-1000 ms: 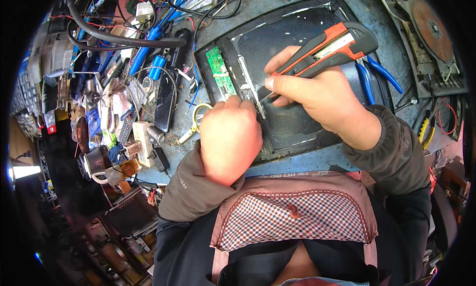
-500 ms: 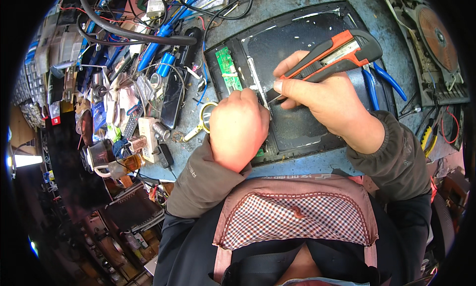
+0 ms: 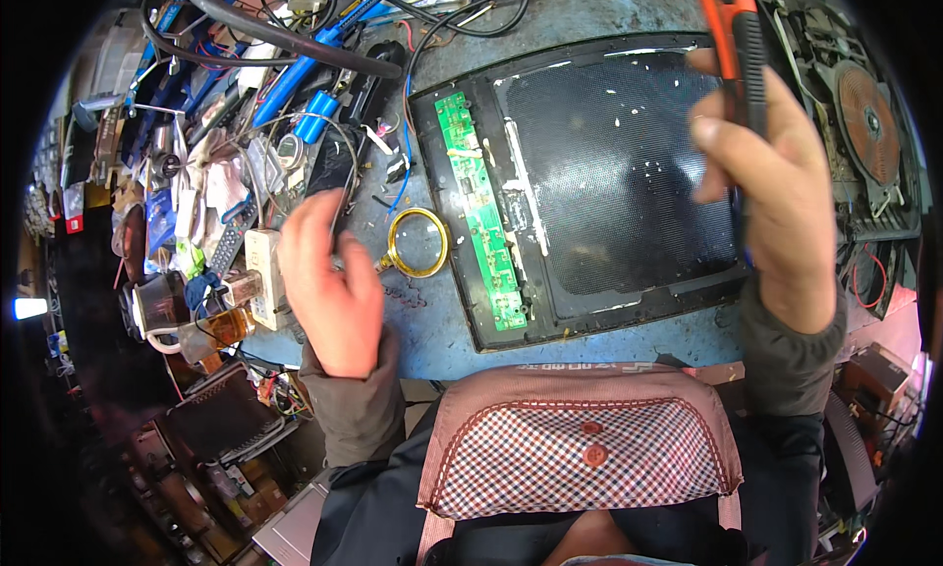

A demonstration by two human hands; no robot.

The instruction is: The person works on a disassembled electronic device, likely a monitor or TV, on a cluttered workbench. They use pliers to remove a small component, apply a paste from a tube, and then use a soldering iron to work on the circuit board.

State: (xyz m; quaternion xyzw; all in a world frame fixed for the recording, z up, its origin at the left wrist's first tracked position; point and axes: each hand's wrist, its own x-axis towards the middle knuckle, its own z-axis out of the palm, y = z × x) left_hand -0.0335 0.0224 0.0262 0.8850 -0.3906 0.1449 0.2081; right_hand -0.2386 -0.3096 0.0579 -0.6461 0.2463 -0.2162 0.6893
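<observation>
My right hand [image 3: 771, 183] is raised over the right side of a black flat panel and grips an orange-and-black utility knife [image 3: 745, 60], its body pointing up and away. The panel [image 3: 580, 332] lies on the bench, with a dark mesh-patterned surface [image 3: 629, 163] and white glue residue along its edges. Down its left side runs a long green circuit board [image 3: 478, 208]. My left hand [image 3: 334, 286] is off the panel to the left, thumb apart from the fingers, beside a gold-rimmed magnifying glass [image 3: 419, 242]. Its fingertips are near a long black object [image 3: 339, 163].
Tools, wires and small parts crowd the bench's left side, including a blue cylinder [image 3: 316, 116], a white power strip [image 3: 263, 271] and a jar of amber liquid [image 3: 226, 330]. A thick black cable [image 3: 295, 44] arches at the back. An opened appliance with a copper coil [image 3: 864, 119] sits at right.
My left hand has left the panel and moved left, opening, uncovering the circuit board. My right hand has lifted the utility knife away to the right and turned it more upright.
</observation>
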